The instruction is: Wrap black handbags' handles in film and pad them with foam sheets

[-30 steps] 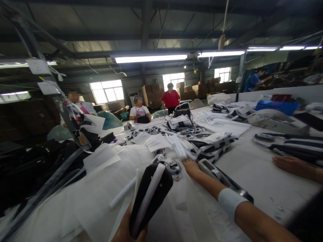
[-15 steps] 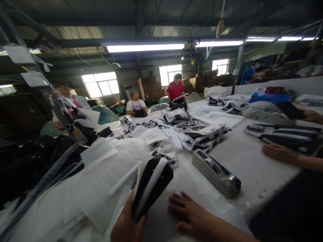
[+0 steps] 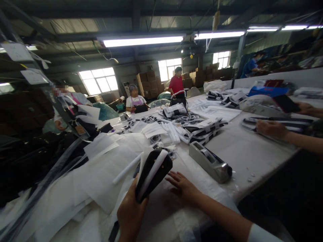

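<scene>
My left hand (image 3: 132,210) grips the lower end of a black, flat-sided piece with small gold-coloured studs (image 3: 162,167); a white padded strip (image 3: 153,172) runs lengthwise along its face. The piece is tilted, upper end leaning to the right, held above the near part of the white tabletop (image 3: 254,151). My right hand (image 3: 185,188) is open and holds nothing, fingers spread, fingertips just beside the piece's upper end; contact with the surface below cannot be told.

To the left: overlapping thin white sheets (image 3: 111,164) and a slim white tube (image 3: 127,168), close behind the piece. To the right of it: a grey tape dispenser (image 3: 210,163), lying at a slant. Farther back: a heap of black pieces with white wrapping (image 3: 205,129).

At the right edge, a co-worker's hand (image 3: 271,129) rests at a black-and-white striped stack (image 3: 296,123); a dark flat rectangular object (image 3: 286,103) is held above it in another hand (image 3: 304,109). Across the tabletop, a person in a red top (image 3: 176,84) stands behind a black bag with a pale wrapped handle (image 3: 178,99).
</scene>
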Demonstrator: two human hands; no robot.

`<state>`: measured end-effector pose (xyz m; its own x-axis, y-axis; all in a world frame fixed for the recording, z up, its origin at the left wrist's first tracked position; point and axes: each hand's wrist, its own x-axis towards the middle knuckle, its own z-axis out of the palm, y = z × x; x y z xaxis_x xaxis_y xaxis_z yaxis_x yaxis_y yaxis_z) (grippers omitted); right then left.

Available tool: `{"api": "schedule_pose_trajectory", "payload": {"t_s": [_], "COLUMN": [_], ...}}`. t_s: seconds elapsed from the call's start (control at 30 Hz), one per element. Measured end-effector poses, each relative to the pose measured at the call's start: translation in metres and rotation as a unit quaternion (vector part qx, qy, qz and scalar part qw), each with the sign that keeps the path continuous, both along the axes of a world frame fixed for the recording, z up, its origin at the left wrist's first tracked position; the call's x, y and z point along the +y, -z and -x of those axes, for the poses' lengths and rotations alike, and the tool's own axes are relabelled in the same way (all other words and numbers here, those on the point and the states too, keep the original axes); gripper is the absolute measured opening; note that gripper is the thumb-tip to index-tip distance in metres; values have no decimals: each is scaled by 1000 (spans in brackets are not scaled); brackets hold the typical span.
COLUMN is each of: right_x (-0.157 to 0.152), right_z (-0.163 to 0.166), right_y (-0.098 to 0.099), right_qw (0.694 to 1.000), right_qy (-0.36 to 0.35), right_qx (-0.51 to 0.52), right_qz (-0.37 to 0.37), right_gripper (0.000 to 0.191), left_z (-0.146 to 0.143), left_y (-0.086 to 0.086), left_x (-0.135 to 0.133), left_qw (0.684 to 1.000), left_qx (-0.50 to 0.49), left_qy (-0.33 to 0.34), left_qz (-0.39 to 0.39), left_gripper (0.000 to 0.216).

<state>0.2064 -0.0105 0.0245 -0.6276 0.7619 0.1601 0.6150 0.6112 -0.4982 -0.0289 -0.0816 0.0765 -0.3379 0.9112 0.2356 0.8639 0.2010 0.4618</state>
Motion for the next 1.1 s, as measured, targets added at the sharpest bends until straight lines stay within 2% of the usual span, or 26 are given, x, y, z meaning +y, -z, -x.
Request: {"api": "schedule_pose_trajectory", "payload": {"t_s": [0.1,0.2,0.3,0.37,0.47,0.53,0.6,0.67,0.73,0.77,0.83,0.93,1.03,1.1], "right_x": [-49,-94,-113,-113,-105,-104,-109,-119,-130,-135,-141,-139,-129,-122], "right_z": [-25,-55,-77,-84,-83,-77,-70,-65,-65,-67,-72,-74,-59,-44], "right_y": [4,21,42,53,61,60,55,48,43,41,36,25,10,1], "right_qw": [1000,1000,997,990,970,962,973,987,979,971,965,974,982,982], "right_qy": [-18,-24,-39,-41,-53,-55,-18,54,103,113,119,156,183,169], "right_qx": [6,3,-28,-38,8,70,124,146,118,93,46,21,33,56], "right_qz": [0,-11,-65,-132,-239,-257,-194,-45,129,188,231,163,19,-62], "right_gripper": [50,73,93,83,50,36,28,24,23,24,25,26,25,17], "left_z": [0,0,-1,-2,-3,-4,-5,-5,-5,-6,-7,-9,-11,-11], "left_y": [7,12,12,11,8,8,7,8,9,10,12,18,25,28], "left_x": [-1,-2,-3,-3,-2,-2,-2,-2,-2,-2,-3,-4,-5,-5], "left_qw": [999,998,996,996,996,995,995,995,994,994,992,990,985,982], "left_qx": [24,46,60,70,79,82,86,92,97,99,105,113,125,136], "left_qy": [10,24,37,32,25,28,29,29,31,33,39,55,83,96], "left_qz": [-21,-44,-52,-46,-39,-39,-38,-37,-41,-45,-54,-71,-89,-93], "left_gripper": [67,67,70,71,70,70,70,70,72,73,76,79,78,78]}}
